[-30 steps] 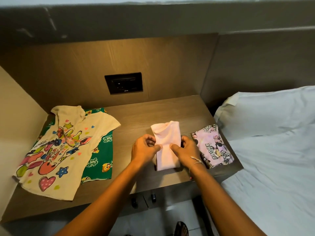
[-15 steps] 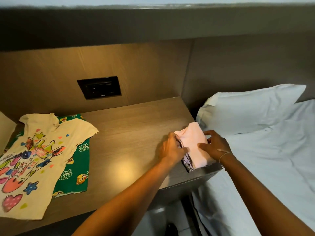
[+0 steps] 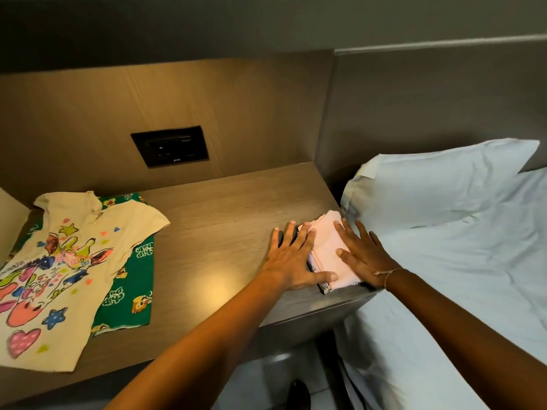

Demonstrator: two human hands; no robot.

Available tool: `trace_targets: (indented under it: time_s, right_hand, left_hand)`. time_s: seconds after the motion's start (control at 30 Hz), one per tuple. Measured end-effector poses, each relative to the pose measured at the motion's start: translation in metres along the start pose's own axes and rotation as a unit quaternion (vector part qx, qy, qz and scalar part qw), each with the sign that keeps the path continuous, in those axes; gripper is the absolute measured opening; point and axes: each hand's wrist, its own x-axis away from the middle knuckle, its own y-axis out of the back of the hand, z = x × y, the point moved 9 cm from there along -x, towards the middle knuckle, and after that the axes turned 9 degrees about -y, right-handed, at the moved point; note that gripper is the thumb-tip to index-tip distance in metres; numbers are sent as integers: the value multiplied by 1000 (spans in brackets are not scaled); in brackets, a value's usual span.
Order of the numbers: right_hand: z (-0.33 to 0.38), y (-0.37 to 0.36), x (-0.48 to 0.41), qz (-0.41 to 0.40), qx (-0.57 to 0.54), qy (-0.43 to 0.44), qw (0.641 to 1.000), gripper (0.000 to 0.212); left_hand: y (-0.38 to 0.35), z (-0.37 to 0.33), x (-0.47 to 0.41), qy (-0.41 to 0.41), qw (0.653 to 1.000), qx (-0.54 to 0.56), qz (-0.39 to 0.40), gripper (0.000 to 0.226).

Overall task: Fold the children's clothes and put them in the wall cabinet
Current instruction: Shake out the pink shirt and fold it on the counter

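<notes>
On shelf (image 3: 225,220): two unfolded garments, one folded stack (image 3: 328,250), two flat hands

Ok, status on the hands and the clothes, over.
Left hand and right hand open, flat on folded pale pink garment. Cream printed T-shirt and green printed cloth unfolded. Nothing in the way.

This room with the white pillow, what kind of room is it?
Probably a bedroom, maybe a hotel room. A bed with a white pillow and sheet sits beside a built-in wooden bedside shelf, with a black socket panel in the wall behind.
</notes>
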Motion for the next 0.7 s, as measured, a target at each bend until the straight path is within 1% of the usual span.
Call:
trace_targets:
  time_s: [0.07, 0.13, 0.2, 0.23, 0.3, 0.33, 0.4, 0.47, 0.53, 0.57, 0.63, 0.7]
  right_hand:
    - [0, 5, -1, 21, 31, -10, 999, 70]
    - [5, 17, 0, 24, 50, -22, 998, 75]
    - [27, 40, 3, -27, 16, -18, 999, 72]
    - [47, 54, 4, -66, -20, -6, 998, 67]
    - [94, 72, 5, -121, -77, 37, 989, 60]
    - [130, 73, 1, -125, -93, 77, 985, 58]
    - [203, 64, -7, -96, -98, 159, 978, 56]
    - [285, 48, -15, -63, -72, 241, 966, 54]
    - [362, 32, -22, -49, -43, 300, 952, 54]
    - [395, 24, -26, -48, -25, 322, 945, 53]
    - [442, 7, -39, -51, 31, 345, 937, 53]
    - [468, -11, -56, -41, 91, 347, 932, 52]
  left_hand:
    - [5, 0, 5, -3, 1000, 11, -11, 116]
    - [15, 9, 21, 5, 998, 44, -52, 108]
    - [30, 36, 55, 38, 988, 95, -118, 95]
    - [37, 56, 79, 63, 980, 114, -149, 88]
    - [46, 98, 134, 129, 967, 103, -196, 77]
    - [51, 125, 171, 179, 956, 81, -219, 73]
    - [55, 170, 242, 280, 926, 48, -249, 67]
    - [52, 206, 314, 380, 890, 24, -252, 66]
    - [41, 230, 373, 456, 860, 15, -230, 68]
    - [33, 238, 395, 476, 853, 17, -211, 69]
    - [16, 247, 421, 482, 857, 28, -181, 69]
    - [9, 252, 438, 465, 862, 47, -197, 68]
